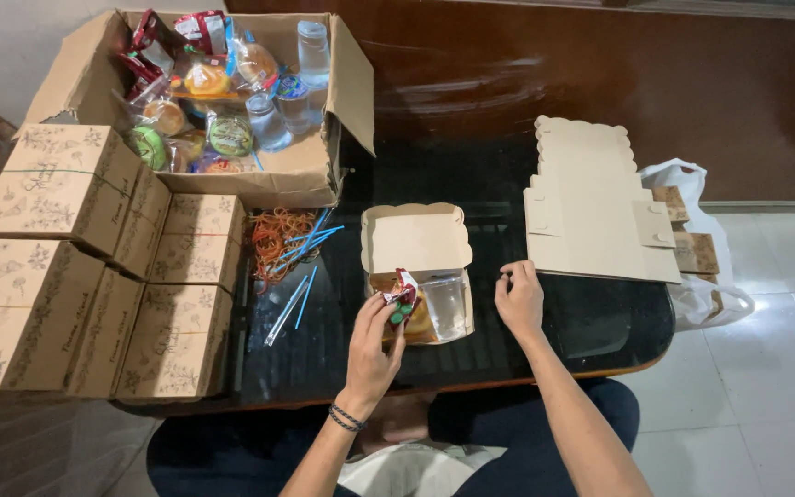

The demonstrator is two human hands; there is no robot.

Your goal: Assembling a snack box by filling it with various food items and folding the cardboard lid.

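The left hand (372, 345) has its grip closed around a small red-and-green wrapped snack packet (402, 296), holding it over the open small kraft cardboard meal box (418, 241). That box sits at the middle of the dark glass-topped bench (471, 184), its scalloped lid tipped back. Inside it a clear plastic water cup (444, 306) lies against a wrapped bun (419, 319), which the packet partly hides.

The right hand (520, 299) rests just right of the box with fingers curled loosely; it holds nothing, its fingertips near the box's right edge.

Right of that hand lies a stack of flat, unfolded kraft box blanks (591, 207), and beyond it a white plastic bag (692, 239) holding more brown pieces hangs off the bench end. Left of the open box lie a tangle of orange rubber bands (278, 237) and several blue drinking straws (298, 281). Farther left stand closed printed kraft boxes (94, 267), stacked in rows. Behind them a large open corrugated carton (232, 101) holds wrapped buns, snack packets and water cups.
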